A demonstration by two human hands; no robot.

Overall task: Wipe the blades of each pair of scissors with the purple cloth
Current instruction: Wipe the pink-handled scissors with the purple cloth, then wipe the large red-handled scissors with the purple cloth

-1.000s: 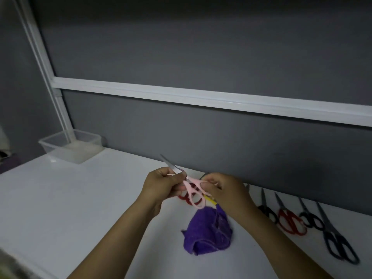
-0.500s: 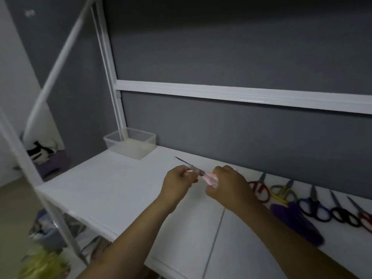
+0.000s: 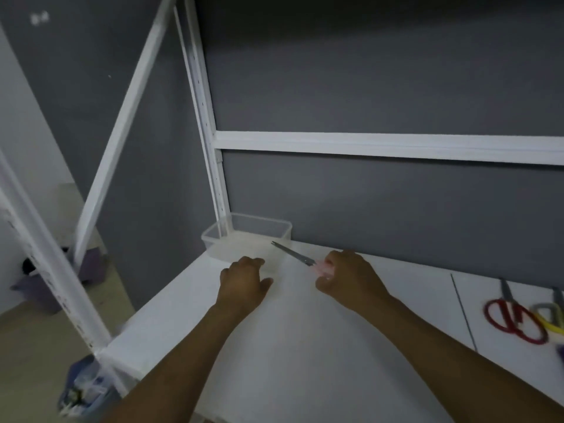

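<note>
"Pink scissors (image 3: 305, 260): which hand has them?"

"The right hand (image 3: 348, 279). Its grip is clenched round the pink handles. The blades lie close together and stick out up and to the left, toward the clear tub (image 3: 268, 228) at the back corner of the table (image 3: 305, 346)."

"And the left hand (image 3: 244, 282)?"

"Its grip is released. The fingers are loosely curled with nothing in them, low over the table just left of the blades and apart from them."

"Where is the purple cloth (image 3: 561, 353)?"

"In neither hand. A sliver of purple shows at the far right edge, just past the red scissors (image 3: 512, 319) and the yellow scissors (image 3: 549, 314) lying on the table. That is probably the cloth, though too little shows to be sure."

"So which step is this?"

"No wiping, I'd say. The blades point at the tub and the cloth is well away, so this pair looks to be on its way to being put down, in or beside the tub."

"What does the next move call for?"

"Bringing the tip in low over the tub's rim, clear of the left fingers. The right grip should loosen only once the scissors are supported. After that, both hands need to reach right for the cloth and one of the waiting pairs."
</note>
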